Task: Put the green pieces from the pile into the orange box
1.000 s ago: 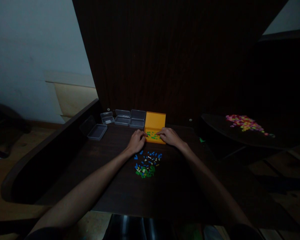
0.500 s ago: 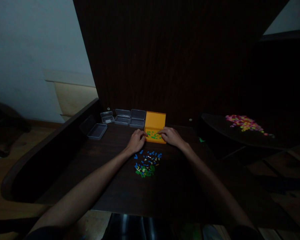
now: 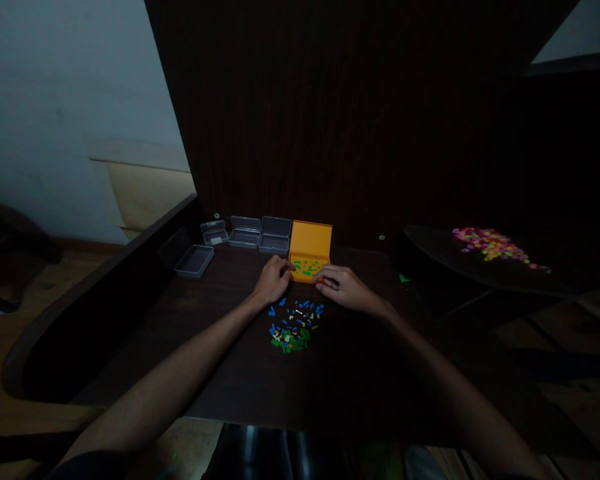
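An orange-yellow plastic box point(image 3: 311, 237) stands with its lid raised, and small green pieces point(image 3: 307, 271) lie scattered in its shallow base. At the box's left edge is my left hand point(image 3: 273, 280), thumb and fingers closed on the rim. My right hand point(image 3: 345, 288) is by the front right corner, its fingers curled together; what they pinch, if anything, is too dark to make out. Nearer to me on the dark table, a loose pile of small blue, white and green pieces point(image 3: 293, 339) lies below the hands.
Clear plastic cases stand opened left of the box: a front one point(image 3: 195, 261), a small one point(image 3: 215, 233) and two more point(image 3: 245, 237) along the back panel point(image 3: 300, 133). A raised side board point(image 3: 105, 300) bounds the table's left. Pink and yellow pieces point(image 3: 495, 245) lie on a surface at right.
My right hand has drawn back from inside the box toward its front right corner, and its fingers have curled in. My left hand stays at the box's left edge.
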Demonstrator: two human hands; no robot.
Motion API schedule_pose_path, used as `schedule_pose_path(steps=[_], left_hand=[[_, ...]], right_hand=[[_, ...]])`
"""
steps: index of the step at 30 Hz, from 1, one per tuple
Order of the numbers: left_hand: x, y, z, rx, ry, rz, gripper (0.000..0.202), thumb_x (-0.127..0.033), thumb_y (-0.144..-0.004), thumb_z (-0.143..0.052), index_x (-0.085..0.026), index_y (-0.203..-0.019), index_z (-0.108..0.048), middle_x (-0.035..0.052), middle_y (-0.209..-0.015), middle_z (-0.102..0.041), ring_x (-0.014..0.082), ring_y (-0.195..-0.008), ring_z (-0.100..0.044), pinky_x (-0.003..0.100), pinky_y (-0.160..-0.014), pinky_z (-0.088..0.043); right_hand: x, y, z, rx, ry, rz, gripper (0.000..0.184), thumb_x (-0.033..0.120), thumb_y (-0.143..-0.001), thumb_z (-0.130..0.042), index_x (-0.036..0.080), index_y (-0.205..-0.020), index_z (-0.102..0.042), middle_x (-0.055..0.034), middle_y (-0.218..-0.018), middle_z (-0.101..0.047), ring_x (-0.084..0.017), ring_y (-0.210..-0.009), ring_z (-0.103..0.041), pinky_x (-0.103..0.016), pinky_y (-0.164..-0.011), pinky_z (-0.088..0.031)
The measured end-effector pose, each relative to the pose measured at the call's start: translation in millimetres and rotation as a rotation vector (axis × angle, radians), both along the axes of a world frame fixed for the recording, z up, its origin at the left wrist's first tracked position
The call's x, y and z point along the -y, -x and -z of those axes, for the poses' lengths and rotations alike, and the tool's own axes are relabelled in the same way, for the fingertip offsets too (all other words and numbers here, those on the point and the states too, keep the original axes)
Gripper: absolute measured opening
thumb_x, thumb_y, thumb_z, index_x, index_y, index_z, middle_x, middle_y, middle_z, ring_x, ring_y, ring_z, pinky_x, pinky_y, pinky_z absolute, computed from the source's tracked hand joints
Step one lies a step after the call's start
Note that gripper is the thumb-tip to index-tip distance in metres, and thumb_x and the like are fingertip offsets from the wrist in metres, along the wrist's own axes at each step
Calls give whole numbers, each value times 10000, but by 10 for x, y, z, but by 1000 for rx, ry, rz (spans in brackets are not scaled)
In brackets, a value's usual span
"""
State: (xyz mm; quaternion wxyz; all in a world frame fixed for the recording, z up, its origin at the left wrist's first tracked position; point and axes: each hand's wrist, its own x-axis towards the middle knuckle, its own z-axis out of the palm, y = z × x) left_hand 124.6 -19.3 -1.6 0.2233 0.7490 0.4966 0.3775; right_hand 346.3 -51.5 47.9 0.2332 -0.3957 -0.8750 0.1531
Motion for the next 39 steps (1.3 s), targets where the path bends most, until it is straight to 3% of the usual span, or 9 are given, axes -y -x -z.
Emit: schedule_pose_path(steps=[4,11,27,39], left_hand=[[1,8,9,1,-16,6,238,-96,-823,-504,-187,-917,-703,30,-867,-561,189,-846,-583,323,-860,-492],[6,18,8,17,-28,12,238,-94,-824,-503,-184,-919,-702,23,-848,-551,177,-804,-573,309,-840,-492],[53,46,-9,4,-43,27,218,-109,-831,-519,-182,-911,-709,20,-842,-545,171,-796,-567,301,-837,-489],[67,71,0,53,-141,100,213,-82,-820,-522,-163,-885,-707,17,-827,-539,161,-790,-576,291,-791,-492]], right_hand=[[346,45,73,-75,129,-120,81,245,-846,-628,182,-865,-675,16,-693,-557,-110,-589,-474,-218,-561,-375],[653,104,198,-65,149,-225,50,220,-826,-631,202,-867,-654,-13,-795,-633,-143,-701,-561,-248,-658,-430],[599,11,271,-14,121,-190,84,220,-871,-590,188,-836,-659,-12,-767,-610,-130,-684,-552,-238,-653,-407],[487,-108,309,-13,83,-65,79,199,-840,-609,190,-918,-619,55,-644,-486,-100,-551,-460,-210,-564,-356]])
